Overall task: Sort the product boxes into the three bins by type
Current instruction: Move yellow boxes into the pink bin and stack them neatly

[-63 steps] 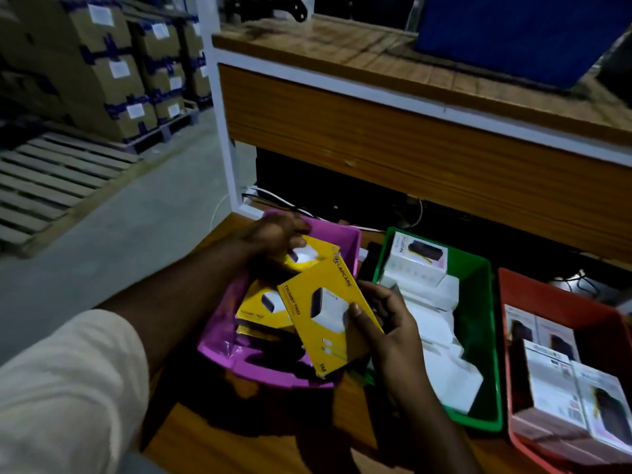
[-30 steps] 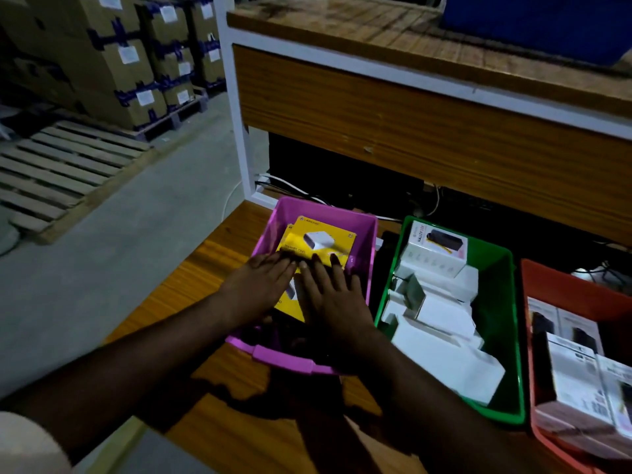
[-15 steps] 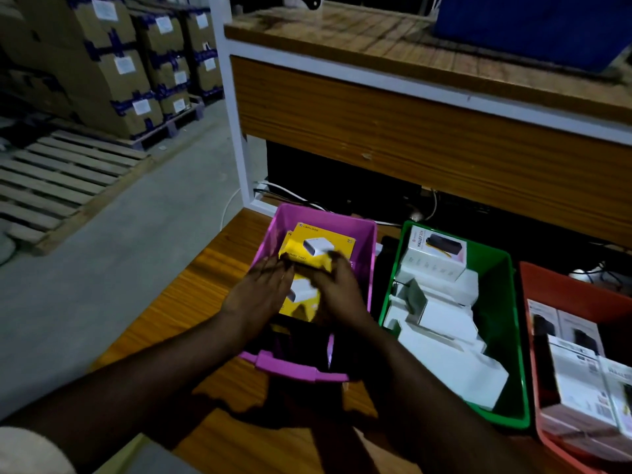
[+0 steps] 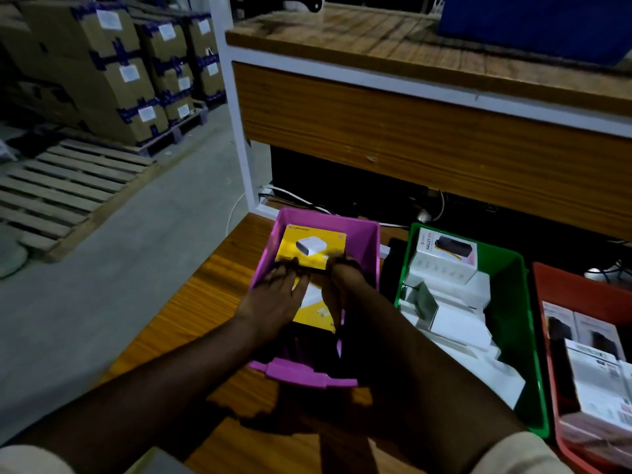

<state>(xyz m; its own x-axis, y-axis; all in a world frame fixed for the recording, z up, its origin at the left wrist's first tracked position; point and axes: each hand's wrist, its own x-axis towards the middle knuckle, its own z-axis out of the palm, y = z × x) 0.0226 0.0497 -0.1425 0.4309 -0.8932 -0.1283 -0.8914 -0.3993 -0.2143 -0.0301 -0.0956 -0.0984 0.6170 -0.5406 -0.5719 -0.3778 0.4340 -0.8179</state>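
Three bins stand in a row on the wooden table: a purple bin [image 4: 371, 241] at left, a green bin [image 4: 513, 289] in the middle, a red bin [image 4: 547, 289] at right. Yellow product boxes fill the purple bin; the far yellow box [image 4: 311, 244] lies flat, the near yellow box [image 4: 316, 309] lies between my hands. My left hand [image 4: 273, 299] rests flat on the near box. My right hand [image 4: 342, 285] curls over its right edge with fingertips on the far box. White boxes [image 4: 444, 258] fill the green bin. White boxes with dark pictures [image 4: 595, 364] sit in the red bin.
A wooden shelf [image 4: 410, 124] with a white frame overhangs the back of the table, with cables beneath it. To the left lie grey floor, a wooden pallet [image 4: 68, 189] and stacked cardboard cartons [image 4: 113, 70]. A blue crate [image 4: 533, 25] sits on the shelf top.
The yellow box my right hand held above the purple bin has gone down into it. Both hands now press on the boxes inside, and my right hand has curled tighter.
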